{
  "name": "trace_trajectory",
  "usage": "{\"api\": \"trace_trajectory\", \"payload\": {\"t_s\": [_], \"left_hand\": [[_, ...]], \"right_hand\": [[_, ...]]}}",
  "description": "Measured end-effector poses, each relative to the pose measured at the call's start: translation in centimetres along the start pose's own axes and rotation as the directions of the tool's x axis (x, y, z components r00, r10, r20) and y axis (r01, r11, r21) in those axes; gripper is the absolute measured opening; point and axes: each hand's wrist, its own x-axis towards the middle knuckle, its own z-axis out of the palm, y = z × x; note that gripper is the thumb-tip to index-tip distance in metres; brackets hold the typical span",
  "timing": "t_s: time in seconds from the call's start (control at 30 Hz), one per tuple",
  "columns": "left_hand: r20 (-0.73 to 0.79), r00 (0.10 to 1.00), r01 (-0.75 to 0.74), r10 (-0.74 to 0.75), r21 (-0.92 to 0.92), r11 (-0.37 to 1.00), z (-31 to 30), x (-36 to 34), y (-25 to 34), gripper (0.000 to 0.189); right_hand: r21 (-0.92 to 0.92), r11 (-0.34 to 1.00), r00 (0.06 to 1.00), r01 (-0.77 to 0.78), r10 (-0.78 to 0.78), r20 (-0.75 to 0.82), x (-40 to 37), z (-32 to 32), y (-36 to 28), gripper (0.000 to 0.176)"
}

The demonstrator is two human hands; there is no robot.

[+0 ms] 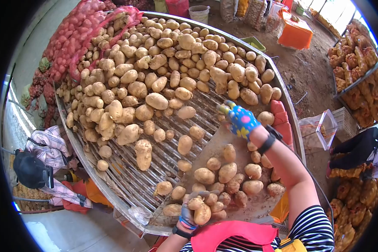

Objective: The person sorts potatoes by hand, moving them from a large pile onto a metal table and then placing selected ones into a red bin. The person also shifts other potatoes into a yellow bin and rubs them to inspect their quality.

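My right hand, in a blue glove with coloured dots, is stretched over the slatted table near its right side. Its fingertips reach toward the large pile of potatoes; the fingers look partly spread, and nothing shows between them. Low in the view, my left hand, in a dark glove, is wrapped round potatoes at the near edge. Between the two hands, several loose potatoes lie on the flat metal plate. Part of my left hand's fingers is hidden behind the potatoes.
A red mesh sack lies at the back left. A red cloth covers the table's right rim. At the left is a person in a dark cap; another person is at the right, near full sacks.
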Motion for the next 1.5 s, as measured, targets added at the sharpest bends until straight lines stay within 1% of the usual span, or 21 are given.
{"api": "trace_trajectory", "payload": {"t_s": [0.1, 0.2, 0.23, 0.33, 0.37, 0.47, 0.5, 0.63, 0.73, 0.83, 0.87, 0.9, 0.93, 1.03, 1.17, 1.27, 1.3, 1.33, 1.4, 1.47, 1.5], "left_hand": [[-0.035, 0.999, 0.001, 0.0, 0.029, 1.0, 1.3, -0.2, -0.1, 0.047], [-0.16, 0.985, -0.052, 0.069, 0.111, 0.992, 0.5, -0.3, -0.1, 0.054], [-0.211, 0.973, -0.069, 0.093, 0.115, 0.991, 0.8, -0.6, -0.1, 0.054], [-0.225, 0.967, -0.092, 0.12, 0.134, 0.987, 1.2, -0.8, 0.1, 0.055], [-0.209, 0.971, -0.086, 0.118, 0.158, 0.984, 1.3, -0.9, 0.1, 0.055], [-0.082, 0.993, -0.078, 0.083, 0.058, 0.995, 1.0, -1.3, -0.1, 0.052], [-0.022, 0.997, -0.07, 0.07, -0.003, 0.998, 0.8, -1.3, -0.2, 0.051], [-0.077, 0.992, -0.1, 0.104, 0.06, 0.993, 0.4, -1.6, -0.1, 0.046], [-0.072, 0.993, -0.092, 0.096, 0.066, 0.994, 0.6, -2.1, 0.1, 0.046], [0.041, 0.995, -0.089, 0.087, 0.048, 0.995, 0.9, -2.0, 0.6, 0.052], [0.102, 0.989, -0.108, 0.104, 0.037, 0.993, 1.5, -2.2, 0.8, 0.052], [0.157, 0.98, -0.128, 0.123, 0.018, 0.992, 1.7, -2.4, 0.8, 0.052], [0.064, 0.988, -0.144, 0.14, 0.06, 0.988, 1.1, -2.5, 0.9, 0.05], [0.073, 0.989, -0.118, 0.128, -0.13, 0.984, 0.3, -2.4, 1.3, 0.047], [0.114, 0.986, -0.105, 0.121, -0.135, 0.985, 0.2, -2.1, 1.3, 0.048], [0.217, 0.972, -0.043, 0.094, -0.227, 0.973, 0.7, -2.8, 1.7, 0.051], [0.145, 0.984, -0.078, 0.105, -0.177, 0.981, 0.8, -3.1, 2.0, 0.047], [0.074, 0.99, -0.109, 0.119, -0.131, 0.985, 1.0, -3.5, 2.2, 0.043], [-0.063, 0.989, -0.135, 0.133, -0.03, 0.99, 1.8, -4.0, 2.0, 0.036], [-0.049, 0.982, -0.187, 0.183, -0.1, 0.977, 3.3, -4.1, 1.1, 0.033], [-0.093, 0.974, -0.217, 0.208, -0.096, 0.971, 3.0, -4.4, 0.9, 0.033]], "right_hand": [[-0.187, 0.977, 0.878, -0.107, 0.181, 0.443, 5.1, -0.2, -0.8, 0.058], [-0.474, 0.873, 0.877, 0.112, 0.137, 0.46, 6.5, 3.2, -1.1, 0.046], [-0.432, 0.901, 0.92, 0.047, 0.129, 0.37, 5.8, 3.3, -1.0, 0.029], [-0.339, 0.93, 0.9, 0.144, 0.019, 0.436, 4.0, 2.1, 0.1, 0.034], [-0.295, 0.951, 0.877, 0.095, 0.06, 0.476, 3.3, 1.6, 0.3, 0.041], [-0.148, 0.98, 0.926, 0.131, -0.068, 0.371, 0.3, 3.8, 2.9, 0.045], [-0.119, 0.991, 0.932, 0.067, -0.019, 0.363, -0.4, 3.1, 1.7, 0.048], [0.324, 0.937, 0.965, -0.135, 0.05, 0.257, -1.0, 2.7, 0.2, 0.035], [0.52, 0.84, 0.986, -0.155, 0.161, 0.034, 1.8, 3.4, -2.3, 0.029], [0.293, 0.956, 1.0, 0.018, -0.023, 0.016, 4.3, 6.6, -4.9, 0.035], [0.305, 0.948, 0.991, -0.09, 0.054, 0.126, 4.4, 8.3, -5.9, 0.045], [0.266, 0.961, 0.99, -0.078, 0.043, 0.137, 4.6, 8.4, -7.0, 0.049], [0.228, 0.971, 0.988, -0.068, 0.033, 0.154, 4.3, 8.1, -8.2, 0.052], [0.163, 0.982, 0.952, -0.092, 0.039, 0.303, 3.5, 5.7, -10.0, 0.059], [0.041, 0.999, 1.0, 0.013, -0.014, 0.027, 0.9, 9.3, -8.9, 0.063], [0.267, 0.964, 0.999, 0.004, -0.017, 0.047, 0.2, 7.1, -9.0, 0.061], [0.736, 0.621, 0.962, -0.27, 0.134, 0.239, -0.4, 6.7, -9.1, 0.053], [0.919, 0.159, 0.925, -0.36, 0.187, 0.33, -1.5, 6.9, -9.5, 0.042], [0.781, -0.341, 0.841, -0.524, -0.058, 0.539, -4.2, 4.9, -9.2, 0.041], [0.681, -0.525, 0.845, -0.51, -0.161, 0.509, -7.0, 2.7, -11.4, 0.046], [0.675, -0.501, 0.81, -0.542, -0.094, 0.579, -7.8, 1.1, -12.8, 0.051]]}}
